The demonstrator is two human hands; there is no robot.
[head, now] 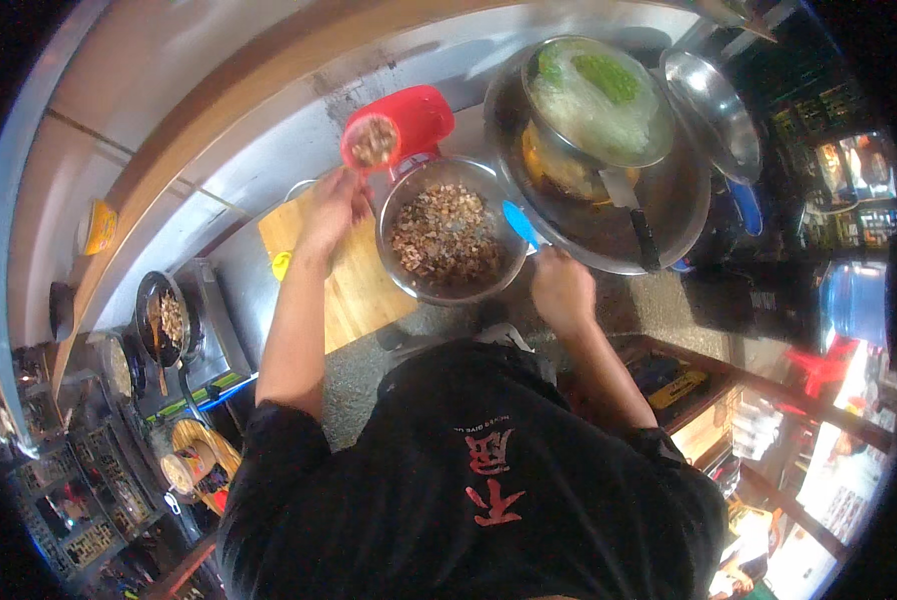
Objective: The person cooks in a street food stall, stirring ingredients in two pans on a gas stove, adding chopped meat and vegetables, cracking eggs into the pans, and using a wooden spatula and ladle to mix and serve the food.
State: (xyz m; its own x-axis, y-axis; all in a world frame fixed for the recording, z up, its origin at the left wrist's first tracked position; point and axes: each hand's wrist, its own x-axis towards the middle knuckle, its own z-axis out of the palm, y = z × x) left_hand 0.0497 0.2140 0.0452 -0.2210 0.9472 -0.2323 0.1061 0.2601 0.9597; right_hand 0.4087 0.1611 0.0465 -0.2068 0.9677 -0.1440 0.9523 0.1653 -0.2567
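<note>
A steel bowl (456, 289) of chopped brownish food pieces stands in front of me. My left hand (336, 206) is at the near rim of a red plastic container (418, 120), which lies tilted with its mouth towards me and similar pieces inside; how the fingers meet it is blurred. My right hand (565, 289) is closed on a blue-headed spatula (520, 223), whose head is over the bowl's right rim. A wooden cutting board (366, 300) lies left of the bowl, under my left forearm, with a small yellow object (280, 265) by its edge.
At the right stands a large metal basin (688, 225), with a bowl of leafy greens (598, 97) over it and a dark-handled knife (643, 236) at its rim. A steel lid or pan (718, 112) leans beyond. Far left, a frying pan (148, 300) holds chopped food and a wooden utensil.
</note>
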